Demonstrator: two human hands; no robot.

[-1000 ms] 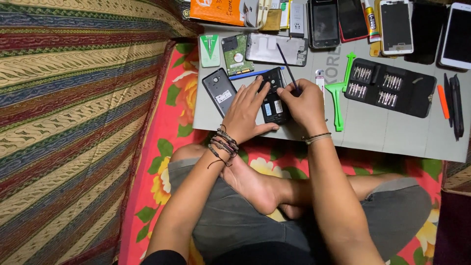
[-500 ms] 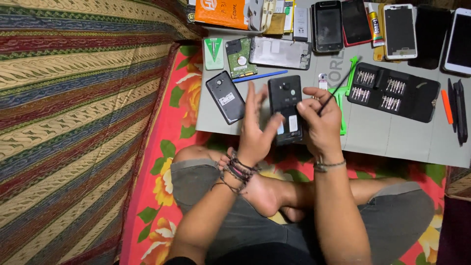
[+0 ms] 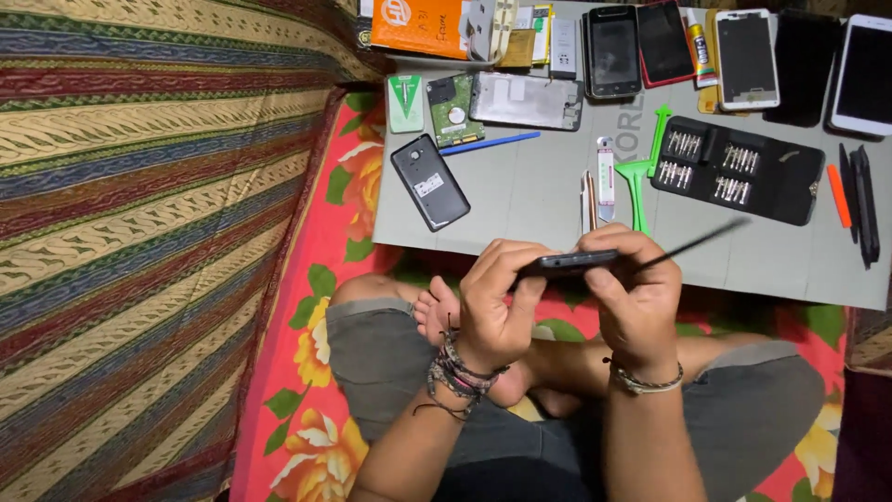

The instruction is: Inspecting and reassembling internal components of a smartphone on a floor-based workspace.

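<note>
Phone (image 3: 569, 264), a dark and thin one, is held edge-on above the lap, just in front of the near edge of the grey work mat (image 3: 520, 200). In the head view, the left hand (image 3: 492, 307) grips its left end, with the fingers curled over the top edge and the thumb underneath. The right hand (image 3: 632, 297) closes on the right end, and it also pinches a thin black tool (image 3: 692, 244) that points up and to the right; I cannot tell if the tip of the tool touches the phone.

I judge that this phone is light and stiff, but fragile, and its smooth shell may slip. The long side edges look like the safest place to hold it, not the flat faces.

On the mat lie another dark phone (image 3: 429, 182) with its back up, a green circuit board (image 3: 453, 112), a blue stick (image 3: 490, 143), a green plastic pry tool (image 3: 643, 172) and a black case of screwdriver bits (image 3: 739, 169). More phones (image 3: 746, 58) lie in a row at the far edge.
</note>
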